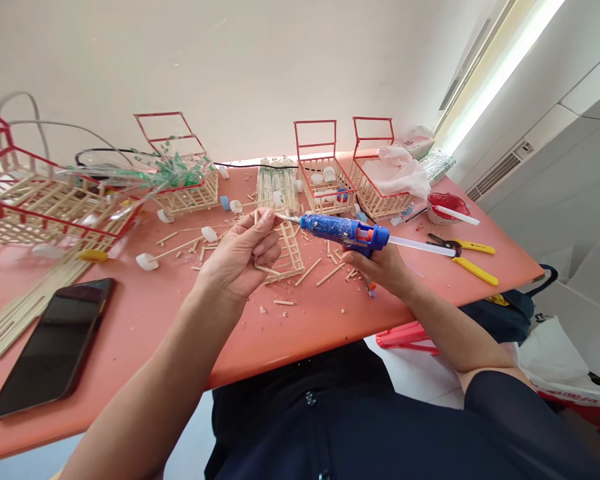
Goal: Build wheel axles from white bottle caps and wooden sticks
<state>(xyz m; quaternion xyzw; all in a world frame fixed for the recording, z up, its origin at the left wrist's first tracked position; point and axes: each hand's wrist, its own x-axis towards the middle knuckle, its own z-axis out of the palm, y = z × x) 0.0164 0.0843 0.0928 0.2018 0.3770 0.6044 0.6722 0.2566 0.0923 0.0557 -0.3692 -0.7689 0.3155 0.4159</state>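
My right hand (pixel 380 265) is wrapped round the handle of a blue glue gun (pixel 337 230), which has a white glue stick (pixel 420 246) coming out of its back. The gun's nozzle points left and meets the end of a thin wooden stick (pixel 281 215). Thumb and forefinger of my left hand (pixel 245 250) pinch that stick above the table. Behind and below the left fingers, a small ladder-like wooden frame (pixel 293 248) shows in part; whether the left hand also holds it I cannot tell.
Stick carts with red rims (pixel 316 143) line the wall. Wood scraps lie on the pink table (pixel 170 340). A black phone (pixel 55 347) and long sticks (pixel 23 303) are at left; yellow-handled pliers (pixel 475 270) and a red-stained cup (pixel 447 207) at right.
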